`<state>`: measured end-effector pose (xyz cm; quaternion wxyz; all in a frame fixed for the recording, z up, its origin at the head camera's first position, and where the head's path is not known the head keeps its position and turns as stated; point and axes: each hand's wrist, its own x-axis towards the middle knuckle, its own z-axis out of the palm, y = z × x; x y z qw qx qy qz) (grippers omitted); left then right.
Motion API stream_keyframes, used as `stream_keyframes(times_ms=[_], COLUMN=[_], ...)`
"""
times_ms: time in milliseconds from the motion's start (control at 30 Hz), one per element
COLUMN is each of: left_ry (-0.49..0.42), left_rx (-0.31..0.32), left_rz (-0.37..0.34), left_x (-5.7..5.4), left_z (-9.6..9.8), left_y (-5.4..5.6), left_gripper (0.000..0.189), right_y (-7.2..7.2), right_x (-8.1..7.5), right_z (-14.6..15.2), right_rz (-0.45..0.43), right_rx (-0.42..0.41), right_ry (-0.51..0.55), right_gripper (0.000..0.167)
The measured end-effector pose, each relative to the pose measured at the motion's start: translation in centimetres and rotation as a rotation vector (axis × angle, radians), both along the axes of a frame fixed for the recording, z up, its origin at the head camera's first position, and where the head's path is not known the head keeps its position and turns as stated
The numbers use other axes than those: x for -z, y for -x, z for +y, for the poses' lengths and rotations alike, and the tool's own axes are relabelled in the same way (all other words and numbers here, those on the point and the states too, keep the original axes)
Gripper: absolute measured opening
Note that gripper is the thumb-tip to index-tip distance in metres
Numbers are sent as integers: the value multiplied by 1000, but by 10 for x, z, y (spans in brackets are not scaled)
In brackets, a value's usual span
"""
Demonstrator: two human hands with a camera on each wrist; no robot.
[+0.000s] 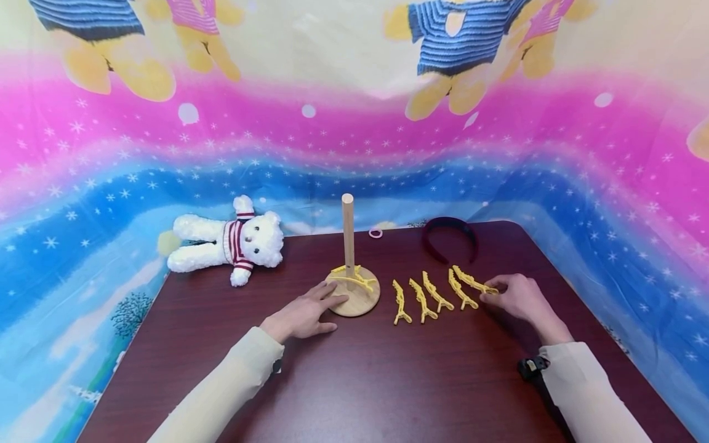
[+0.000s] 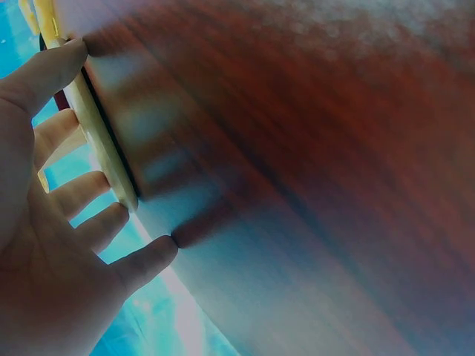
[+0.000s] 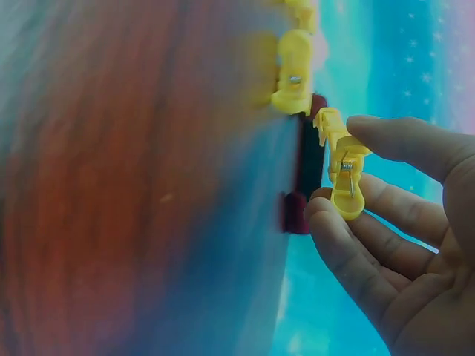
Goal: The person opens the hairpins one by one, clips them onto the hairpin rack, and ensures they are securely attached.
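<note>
A round wooden stand [image 1: 360,303] with an upright post [image 1: 348,237] is in the middle of the table. Yellow hair clips [image 1: 354,278] lie on its base, around the foot of the post. My left hand [image 1: 307,311] rests at the left of the base, fingers spread, fingertips at its rim; the left wrist view shows them along the edge [image 2: 104,148]. At the right end of a row of yellow hair clips [image 1: 429,295], my right hand [image 1: 517,301] pinches the handle end of one hair clip [image 3: 346,174] between thumb and fingers, its spring showing.
A white teddy bear [image 1: 238,242] in a striped sweater lies at the back left. Behind the stand is a small pink ring [image 1: 375,234]. A dark headband [image 1: 451,237] lies at the back right, beyond the clips. Patterned cloth [image 1: 310,147] hangs around the table.
</note>
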<state>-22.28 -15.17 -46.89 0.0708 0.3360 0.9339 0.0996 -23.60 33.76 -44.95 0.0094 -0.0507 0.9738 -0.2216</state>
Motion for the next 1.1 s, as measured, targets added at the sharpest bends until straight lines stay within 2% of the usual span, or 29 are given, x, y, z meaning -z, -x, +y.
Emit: stream_keyframes(times_ms=[300,700,1100], left_ry=[-7,-3,-9], left_rx=[10,1,5], left_rz=[19,3,10], left_x=[2,1,1], left_z=[0,0,0], left_y=[1,1,0], left_gripper=[64,65,65], right_y=[-2,-5,-6], right_x=[-16,-31,-36], right_z=[-18,-44,-69], right_rz=[45,111,90], right_rx=[-38,-109,-140], right_ry=[23,52,132], right_gripper=[40,39,38])
